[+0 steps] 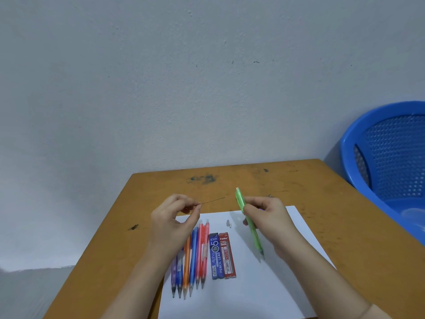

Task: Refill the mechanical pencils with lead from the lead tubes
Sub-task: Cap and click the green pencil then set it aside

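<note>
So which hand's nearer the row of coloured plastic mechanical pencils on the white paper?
Left. The left hand, pinching a thin dark lead, hovers over the row of pencils; the right hand, gripping a green pencil, is beyond both lead tubes.

The green mechanical pencil (249, 223) is bright lime with a dark tip and the lead (213, 200) is a thin dark grey line. The row runs from a purple pencil (174, 270) through an orange pencil (187, 261) and a blue pencil (193, 254) to two coral-red pencils (200, 240). The blue lead tube (216, 255) and red lead tube (227, 255) carry white lettering (the smallest print unreadable) on a plain white sheet (264, 291); the table (345, 226) is ochre-brown with dark smudges, and the basket (391, 157) is bright blue, patterned with fine holes.
</note>
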Demonstrator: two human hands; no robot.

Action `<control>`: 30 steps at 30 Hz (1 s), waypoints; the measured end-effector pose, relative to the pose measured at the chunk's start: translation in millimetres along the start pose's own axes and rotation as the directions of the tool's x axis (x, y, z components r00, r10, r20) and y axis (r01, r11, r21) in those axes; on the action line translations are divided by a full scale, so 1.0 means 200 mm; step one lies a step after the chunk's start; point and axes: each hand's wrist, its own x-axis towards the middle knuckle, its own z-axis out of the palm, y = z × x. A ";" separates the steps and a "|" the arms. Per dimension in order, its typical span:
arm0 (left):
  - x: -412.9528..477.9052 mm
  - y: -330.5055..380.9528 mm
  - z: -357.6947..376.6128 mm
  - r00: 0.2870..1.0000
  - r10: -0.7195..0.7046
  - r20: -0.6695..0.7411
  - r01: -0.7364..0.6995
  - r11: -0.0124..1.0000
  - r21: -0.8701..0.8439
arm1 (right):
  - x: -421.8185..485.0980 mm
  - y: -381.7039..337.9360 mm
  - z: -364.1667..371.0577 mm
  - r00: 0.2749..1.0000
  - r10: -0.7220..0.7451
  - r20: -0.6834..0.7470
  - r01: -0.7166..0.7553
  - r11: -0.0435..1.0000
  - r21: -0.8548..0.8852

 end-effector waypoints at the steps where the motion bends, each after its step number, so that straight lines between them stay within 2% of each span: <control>1: 0.00 0.00 0.00 1.000 0.001 -0.001 -0.001 1.000 -0.002 | 0.00 0.00 0.00 1.000 -0.010 -0.001 0.010 0.999 0.035; 5: 0.01 0.01 0.00 1.000 -0.019 -0.024 0.018 0.999 -0.050 | 0.00 -0.01 -0.01 0.995 -0.096 -0.020 0.098 0.986 0.135; 9: 0.01 0.02 -0.01 0.997 -0.051 -0.051 0.045 0.992 -0.117 | 0.00 -0.01 -0.01 0.975 -0.220 -0.011 0.220 0.968 0.125; 12: 0.02 0.01 -0.02 0.997 -0.050 -0.055 0.043 0.990 -0.133 | 0.02 0.01 -0.03 0.918 -0.397 -0.020 0.394 0.916 -0.074; 15: 0.02 0.01 -0.03 0.998 -0.045 -0.044 0.039 0.991 -0.131 | 0.03 0.03 -0.04 0.805 -0.592 0.027 0.563 0.750 -0.347; 17: 0.02 0.00 -0.03 0.998 -0.049 -0.037 0.044 0.991 -0.125 | 0.05 0.06 -0.04 0.731 -0.681 0.043 0.626 0.645 -0.438; 21: 0.02 0.00 -0.03 0.999 -0.035 -0.024 0.032 0.991 -0.133 | 0.08 0.09 -0.03 0.692 -0.722 -0.016 0.605 0.592 -0.533; 26: 0.02 0.00 -0.04 0.999 -0.035 -0.004 0.034 0.990 -0.138 | 0.09 0.10 -0.04 0.675 -0.732 -0.087 0.586 0.605 -0.540; 30: 0.02 0.00 -0.03 1.000 -0.029 0.002 0.029 0.990 -0.135 | 0.09 0.10 -0.04 0.680 -0.729 -0.081 0.589 0.609 -0.531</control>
